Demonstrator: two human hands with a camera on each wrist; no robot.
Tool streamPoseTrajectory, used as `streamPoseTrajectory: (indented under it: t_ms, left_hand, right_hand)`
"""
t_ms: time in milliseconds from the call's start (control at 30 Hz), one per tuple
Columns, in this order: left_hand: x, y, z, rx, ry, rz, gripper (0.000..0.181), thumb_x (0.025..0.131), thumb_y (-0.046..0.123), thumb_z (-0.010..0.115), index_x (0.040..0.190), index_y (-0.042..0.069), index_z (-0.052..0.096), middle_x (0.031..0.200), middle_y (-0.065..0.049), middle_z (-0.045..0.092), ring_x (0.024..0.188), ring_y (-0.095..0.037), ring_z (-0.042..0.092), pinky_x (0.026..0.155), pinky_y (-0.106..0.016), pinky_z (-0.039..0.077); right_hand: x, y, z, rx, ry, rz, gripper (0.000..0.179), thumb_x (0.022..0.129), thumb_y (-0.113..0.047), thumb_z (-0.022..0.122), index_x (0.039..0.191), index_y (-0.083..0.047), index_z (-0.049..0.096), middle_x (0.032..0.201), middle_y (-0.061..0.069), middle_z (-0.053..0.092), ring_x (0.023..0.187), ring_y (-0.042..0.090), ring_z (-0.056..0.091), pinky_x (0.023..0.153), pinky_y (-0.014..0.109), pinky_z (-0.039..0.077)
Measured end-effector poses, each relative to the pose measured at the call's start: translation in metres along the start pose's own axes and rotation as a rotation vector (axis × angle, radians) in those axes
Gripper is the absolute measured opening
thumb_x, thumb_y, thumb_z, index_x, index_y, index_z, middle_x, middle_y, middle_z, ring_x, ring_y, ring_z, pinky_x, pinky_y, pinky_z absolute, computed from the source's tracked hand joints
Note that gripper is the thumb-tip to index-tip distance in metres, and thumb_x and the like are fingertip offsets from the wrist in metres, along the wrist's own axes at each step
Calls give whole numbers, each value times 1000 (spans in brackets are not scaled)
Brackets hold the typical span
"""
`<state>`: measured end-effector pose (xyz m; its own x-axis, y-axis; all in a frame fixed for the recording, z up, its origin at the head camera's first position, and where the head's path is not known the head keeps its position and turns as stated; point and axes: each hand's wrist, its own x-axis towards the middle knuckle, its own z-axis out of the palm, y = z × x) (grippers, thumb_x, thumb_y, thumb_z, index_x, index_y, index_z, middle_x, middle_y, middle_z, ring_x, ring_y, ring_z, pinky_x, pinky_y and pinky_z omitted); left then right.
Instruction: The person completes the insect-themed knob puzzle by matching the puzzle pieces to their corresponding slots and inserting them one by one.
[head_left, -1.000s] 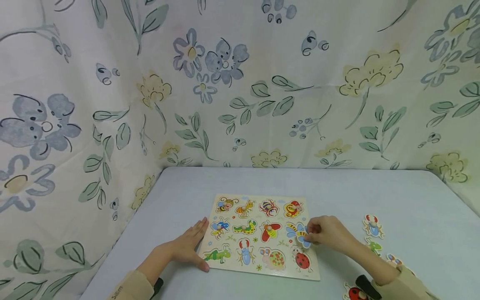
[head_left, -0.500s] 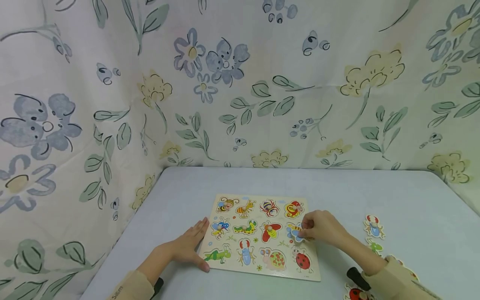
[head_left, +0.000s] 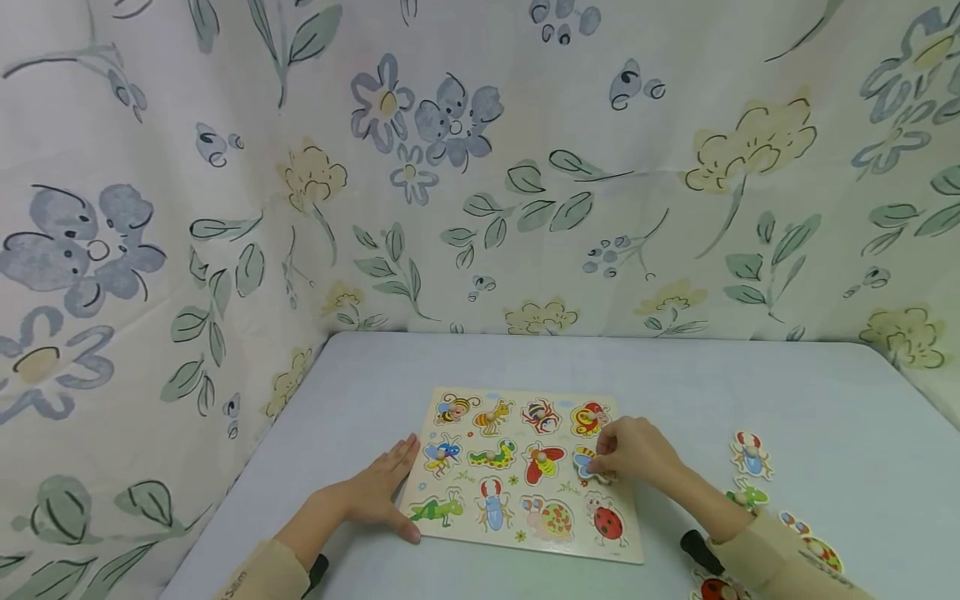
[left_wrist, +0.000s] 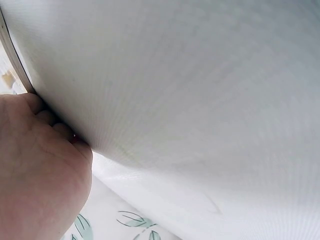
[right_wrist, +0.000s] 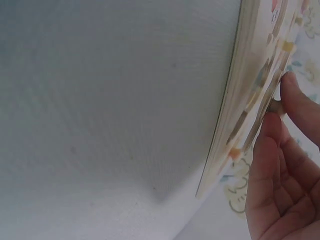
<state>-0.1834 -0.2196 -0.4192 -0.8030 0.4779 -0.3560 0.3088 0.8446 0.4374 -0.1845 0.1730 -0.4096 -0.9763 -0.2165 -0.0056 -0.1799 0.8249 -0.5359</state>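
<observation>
My right hand point(head_left: 637, 450) pinches the small round knob point(right_wrist: 274, 106) of a blue puzzle piece with yellow-and-black stripes point(head_left: 583, 460), a winged insect. The piece is over the right end of the puzzle board's point(head_left: 630, 546) middle row, partly hidden by my fingers. Edge-on in the right wrist view, it stands slightly off the board, near its surface. My left hand point(head_left: 378, 492) rests flat with fingers straight against the board's left edge, thumb at the lower left corner. Knobbed insects such as the caterpillar point(head_left: 492, 455) and spider point(head_left: 541, 416) sit in the upper two rows.
Right of the board lie loose pieces: a stag beetle point(head_left: 751, 456), a green grasshopper point(head_left: 748, 493), a snail point(head_left: 823, 552) and a ladybug point(head_left: 716, 589) partly behind the right wrist's black device point(head_left: 701, 552). A floral cloth point(head_left: 480, 167) hangs behind the white table point(head_left: 675, 375).
My right hand has moved slightly left and up with the winged insect piece, which has turned and come closer over its picture. The left hand has stayed in place.
</observation>
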Motion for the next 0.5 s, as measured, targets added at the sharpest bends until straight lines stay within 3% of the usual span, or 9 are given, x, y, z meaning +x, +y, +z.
streamPoseTrajectory:
  t_ms: [500]
  left_hand:
    - [2,-1,1,-6,-1,-2,131,65,53,85,153,-5,8,161,-21,3,147,-37,3,118,-53,10]
  right_hand:
    - [2,0,6,-23,18,41,31,71,-24,87,63,-13,60,59,-6,51,57,11,46,51,24,36]
